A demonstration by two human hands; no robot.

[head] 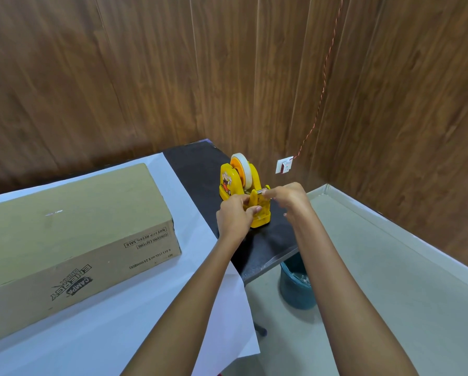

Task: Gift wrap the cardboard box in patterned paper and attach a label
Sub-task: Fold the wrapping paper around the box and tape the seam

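Well, the box (72, 221) lay to the left of both hands and well apart from them. It rested flat on a sheet of paper (146, 308) that covered most of the table (197, 169). Neither hand touched it. The box was long and rectangular, of plain brown cardboard with matte sides, and black print ran upside down along its near side. The paper showed a smooth white face, and its near right corner hung over the table's edge. Beside the paper, the bare part of the table was black and a little glossy.

Both hands were at a yellow plastic dispenser (227, 183), which stood on that black part and carried a pale tape roll (245, 172). The left hand (234, 215) gripped the dispenser's front end — fingers curled round it, thumb on the near side. The right hand (287, 198) pinched with its fingertips at a small metal bar on the dispenser; I could not tell if tape was between them. Both forearms were bare and stretched forward, the wrists nearly straight.

A dark blue bin (295, 291) stood on the floor under the table's corner.
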